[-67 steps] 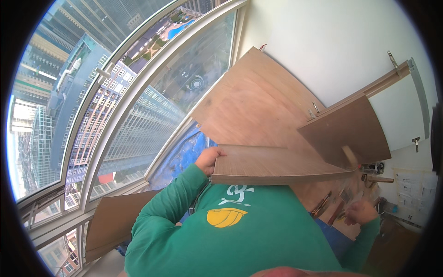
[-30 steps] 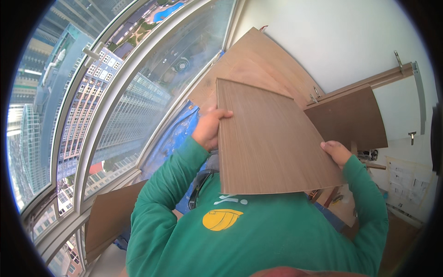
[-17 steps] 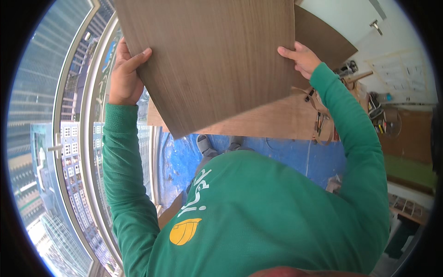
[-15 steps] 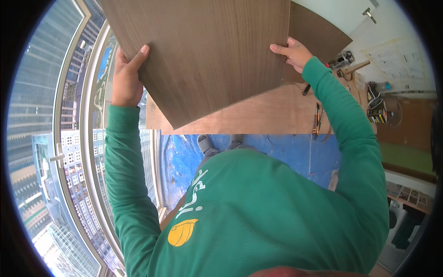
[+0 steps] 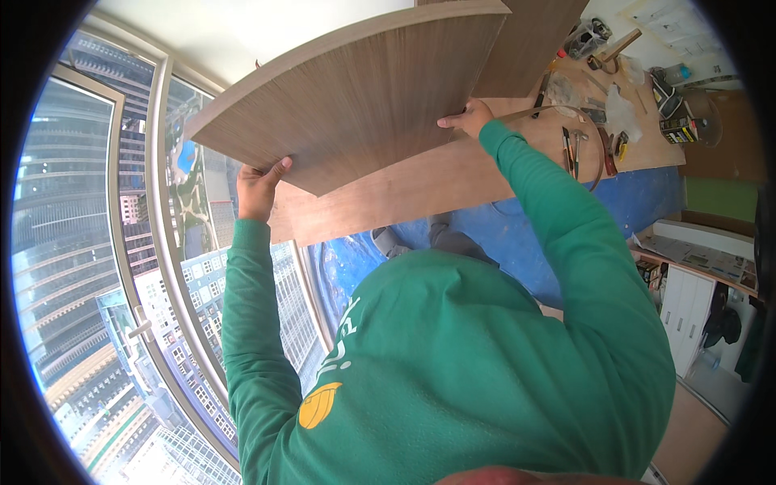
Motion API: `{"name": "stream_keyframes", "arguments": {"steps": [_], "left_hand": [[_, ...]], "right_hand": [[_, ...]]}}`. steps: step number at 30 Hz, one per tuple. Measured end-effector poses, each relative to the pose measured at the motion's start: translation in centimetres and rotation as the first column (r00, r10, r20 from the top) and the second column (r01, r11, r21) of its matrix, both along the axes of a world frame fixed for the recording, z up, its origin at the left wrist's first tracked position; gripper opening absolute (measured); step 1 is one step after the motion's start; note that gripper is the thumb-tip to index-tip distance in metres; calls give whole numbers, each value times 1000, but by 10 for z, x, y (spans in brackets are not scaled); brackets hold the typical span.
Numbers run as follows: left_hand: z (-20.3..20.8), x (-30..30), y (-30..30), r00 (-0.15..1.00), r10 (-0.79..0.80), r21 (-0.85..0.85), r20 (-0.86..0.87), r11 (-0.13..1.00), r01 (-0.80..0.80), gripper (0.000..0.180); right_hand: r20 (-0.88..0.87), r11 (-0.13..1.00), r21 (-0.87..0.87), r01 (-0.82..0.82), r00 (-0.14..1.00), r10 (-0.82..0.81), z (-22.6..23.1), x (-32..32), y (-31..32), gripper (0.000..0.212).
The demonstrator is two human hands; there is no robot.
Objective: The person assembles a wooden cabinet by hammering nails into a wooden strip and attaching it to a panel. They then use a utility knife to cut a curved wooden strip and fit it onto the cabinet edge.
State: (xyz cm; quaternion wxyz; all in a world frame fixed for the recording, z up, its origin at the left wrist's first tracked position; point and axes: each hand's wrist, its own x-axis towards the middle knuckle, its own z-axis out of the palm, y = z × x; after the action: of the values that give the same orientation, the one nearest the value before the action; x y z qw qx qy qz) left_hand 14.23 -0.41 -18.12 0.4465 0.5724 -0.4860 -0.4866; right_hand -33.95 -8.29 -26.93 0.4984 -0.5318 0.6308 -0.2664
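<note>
A brown wood-grain panel (image 5: 356, 97) is held up over the workbench, tilted so that its far edge shows. My left hand (image 5: 260, 187) grips its near left side, thumb on the top face and fingers underneath, mostly hidden. On the right side, my right hand (image 5: 467, 120) clasps the panel the same way, its thumb lying over the face. Below the panel stretches the plywood bench top (image 5: 388, 187). A second brown panel (image 5: 525, 52) stands behind the first one, to the right.
Hand tools, among them a hammer (image 5: 578, 149), lie on the bench's right part near a curled edging strip (image 5: 600, 153) and a clear plastic bag (image 5: 622, 113). Blue sheeting (image 5: 525, 234) covers the floor. A tall window (image 5: 145, 242) runs along my left.
The held panel's far edge has come into view as the panel tilted. My left hand has shifted down and right in the picture, my right hand left. More bench tools show.
</note>
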Motion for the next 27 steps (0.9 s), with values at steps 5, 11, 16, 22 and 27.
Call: {"name": "stream_keyframes", "arguments": {"steps": [5, 11, 16, 22, 27], "left_hand": [[-2, 5, 12, 986, -43, 14, 159, 999, 41, 24], [-4, 20, 18, 974, -97, 17, 207, 995, 96, 26], [4, 18, 20, 979, -62, 49, 195, 997, 53, 21], [7, 23, 10, 992, -76, 39, 104, 997, 72, 40], [44, 39, -4, 980, -145, -226, -139, 968, 111, 76]], "right_hand": [[48, 999, 17, 39, 998, -40, -7, 17, 25, 62], [-35, 999, -34, 20, 999, -21, -15, 23, 41, 53], [16, 998, 14, 58, 998, -58, -17, 25, 53, 51], [-94, 1000, 20, 20, 995, -18, 12, 35, 54, 42], [-110, 999, 23, 49, 993, -46, 10, 36, 51, 43]]}}
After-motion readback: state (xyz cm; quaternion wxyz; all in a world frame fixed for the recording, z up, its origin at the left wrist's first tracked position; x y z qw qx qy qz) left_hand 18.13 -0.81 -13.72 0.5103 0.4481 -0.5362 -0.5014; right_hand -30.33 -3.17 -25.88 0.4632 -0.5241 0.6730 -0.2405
